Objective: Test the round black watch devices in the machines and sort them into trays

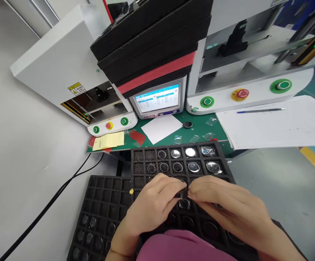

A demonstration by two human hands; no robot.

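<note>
Both hands meet over a black foam tray (139, 183) whose square compartments hold round watch-like pieces. My left hand (159, 197) has its fingers pinched together at a small dark object with a clear, shiny bit below it. From the other side, my right hand (219, 192) is closed with its fingertips at the same spot, almost touching the left fingertips. What exactly lies between the fingers is too small and hidden to name. Round pieces with shiny faces, such as one silver-white disc (190, 152), sit in the rows beyond my hands.
A second foam tray (103, 210) with round pieces lies lower left. Behind stand two white machines with buttons, a screen (157, 99) and stacked black foam (152, 43). Papers, a blue pen (260, 111), yellow notes (108, 140) and clear film pieces lie on the green table (201, 128).
</note>
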